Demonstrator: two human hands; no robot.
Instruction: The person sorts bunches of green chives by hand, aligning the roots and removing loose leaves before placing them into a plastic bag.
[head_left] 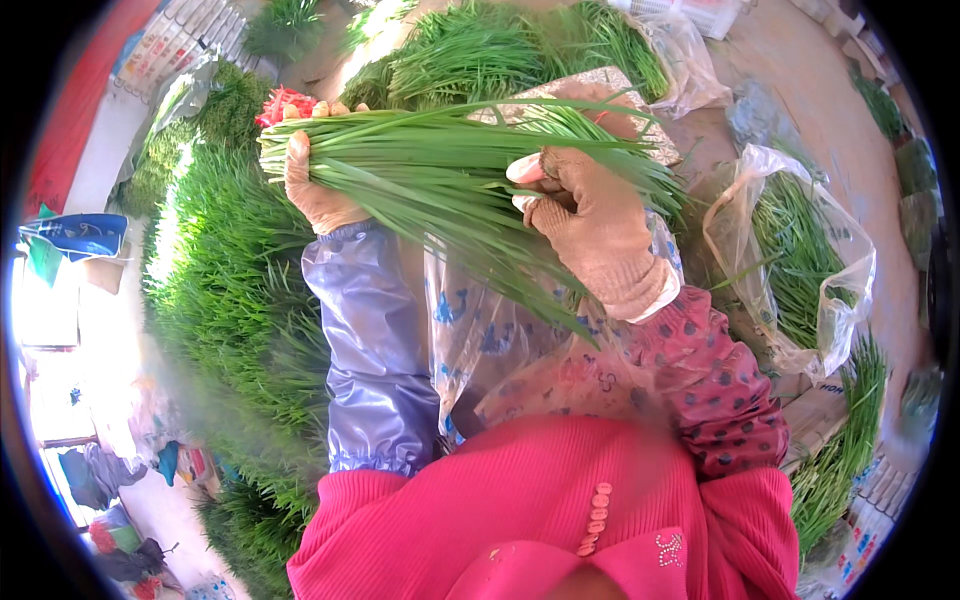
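Observation:
A thick bunch of garlic chives (420, 165) lies crosswise in front of me, its pale cut ends to the left and its green tips to the right. My left hand (318, 185), in a tan glove, is wrapped round the pale end, thumb on the near side and fingertips showing beyond it. Beside those fingertips sits a tuft of red strips (287, 105); whether it is held or lies behind cannot be told. Over the leafy part, my right hand (598, 228), gloved with bare fingertips, has thumb and finger closed on some of the blades.
A big heap of chives (230, 270) runs along my left; another pile (480, 55) lies at the far side. Behind the bunch is a speckled board (655, 135). An open clear plastic bag (735, 225) with chives stands at right. Clear patterned plastic (455, 310) covers my lap.

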